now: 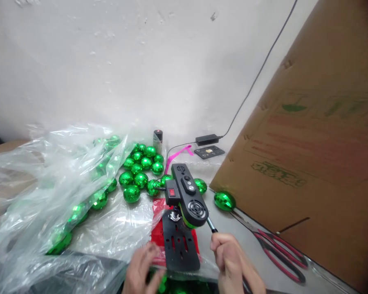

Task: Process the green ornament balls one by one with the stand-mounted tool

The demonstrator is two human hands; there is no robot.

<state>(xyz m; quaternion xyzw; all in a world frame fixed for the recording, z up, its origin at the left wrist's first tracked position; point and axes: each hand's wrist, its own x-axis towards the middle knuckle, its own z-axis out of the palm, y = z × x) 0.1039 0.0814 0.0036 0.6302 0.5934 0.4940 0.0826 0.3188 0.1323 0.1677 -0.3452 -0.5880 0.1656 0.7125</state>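
Curling my right hand [233, 261] tight, I hold a thin rod [212, 224] just beside the black machine [190, 196]. My left hand [138, 271] has its fingers a bit apart near some shiny green balls [162, 284] at the bottom; I can't tell if they touch. Bare gray table [253, 253] lies between my right hand and the scissors [260, 235]. A big brown box [309, 151] blocks the right side. Crinkly clear plastic [58, 163] fills the left, and a white wall [110, 61] stands behind
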